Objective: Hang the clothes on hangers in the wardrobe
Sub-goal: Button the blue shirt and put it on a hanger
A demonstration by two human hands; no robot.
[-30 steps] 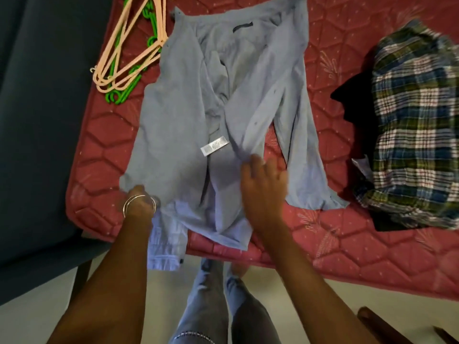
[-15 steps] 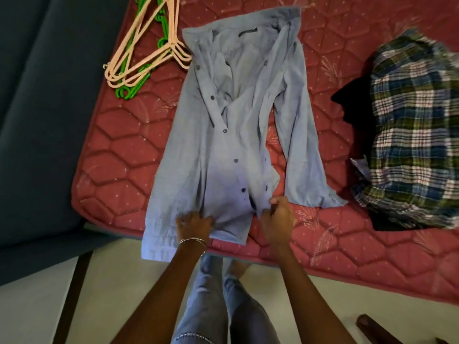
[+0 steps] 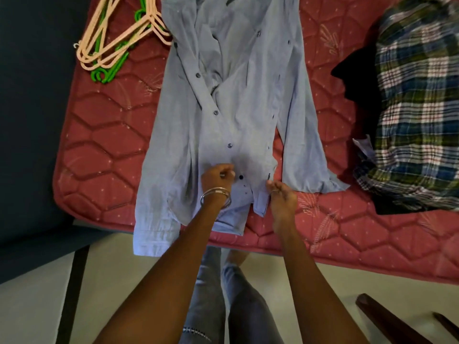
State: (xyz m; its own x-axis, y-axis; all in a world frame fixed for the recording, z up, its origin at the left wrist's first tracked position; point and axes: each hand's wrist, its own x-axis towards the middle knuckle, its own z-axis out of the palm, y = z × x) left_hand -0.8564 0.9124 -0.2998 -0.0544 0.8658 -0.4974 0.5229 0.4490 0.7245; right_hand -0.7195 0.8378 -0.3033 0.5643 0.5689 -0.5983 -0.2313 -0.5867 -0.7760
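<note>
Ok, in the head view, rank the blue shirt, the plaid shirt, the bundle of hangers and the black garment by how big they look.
Largest to smallest:
1. Blue shirt, spread across the mattress.
2. Plaid shirt, bunched and cut off by the frame edge, so its full size is unsure.
3. Bundle of hangers and black garment look similar; the garment is mostly hidden, so no ranking.

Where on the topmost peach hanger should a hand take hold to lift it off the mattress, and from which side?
Grip the peach hanger by its long straight bar, near its left corner, coming from the dark strip left of the mattress. That end lies bare and faces outward, while the right tips sit against the blue shirt, leaving fingers little room.
</note>
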